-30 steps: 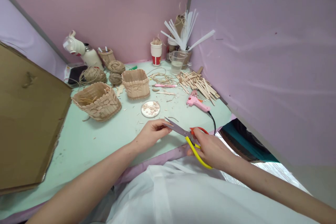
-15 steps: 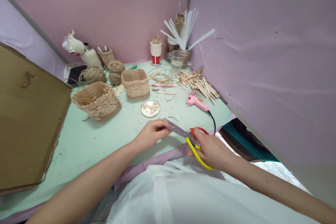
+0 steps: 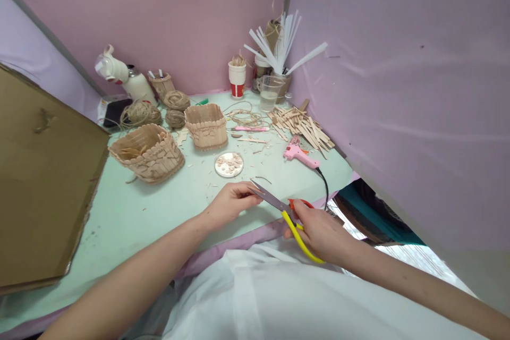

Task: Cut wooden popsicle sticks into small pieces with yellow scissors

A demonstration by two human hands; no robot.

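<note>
My right hand [image 3: 314, 228] is closed round the red and yellow handles of a pair of scissors [image 3: 271, 199], whose dark blades point up and left. At the blade tips, my left hand [image 3: 233, 203] pinches with thumb and fingers; whatever lies between them is too small and hidden to make out. Just beyond the fingers is a small round white dish [image 3: 228, 172] with several little wood pieces in it. A thin dark strip [image 3: 263, 179] lies on the table near the scissors' tips.
Two wooden-stick baskets, one on the left [image 3: 159, 162] and one mid-table [image 3: 207, 133], stand near twine balls [image 3: 141, 114]. Right lie a pink glue gun [image 3: 300, 155] and a heap of craft sticks [image 3: 306, 125]. A clear water cup [image 3: 269, 98] stands behind; cardboard [image 3: 43, 180] borders the left.
The scissors' handles have dipped slightly with my right hand, and the blades look a little more closed. My left hand stays almost in place.
</note>
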